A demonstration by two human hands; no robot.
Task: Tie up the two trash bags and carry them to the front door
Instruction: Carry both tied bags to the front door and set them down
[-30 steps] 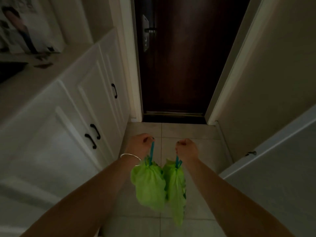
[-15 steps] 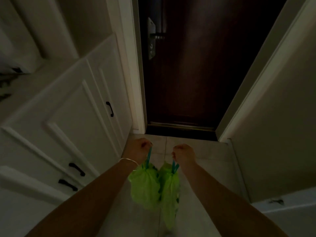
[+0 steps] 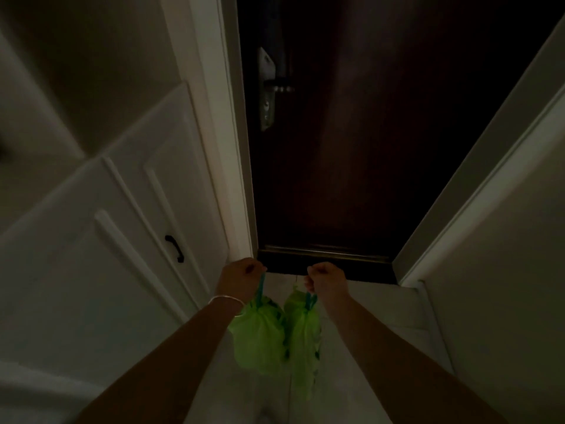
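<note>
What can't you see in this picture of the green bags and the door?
- What is inside the left bag and right bag: head view, the green plastic hides it.
- Fingertips of the left hand and right hand: curled under, round the blue drawstrings.
- Top of the front door: cut off by the upper edge.
- Lock plate details: too dark.

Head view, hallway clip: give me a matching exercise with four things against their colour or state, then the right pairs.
Things:
1. left-hand trash bag
2. front door
3. cabinet handle
4. bracelet

States:
A. dark brown, shut
B. silver, on the left wrist
C. green, hanging from a blue drawstring
D. black, on a white cabinet door

Pairs: 1-C, 2-A, 3-D, 4-B
</note>
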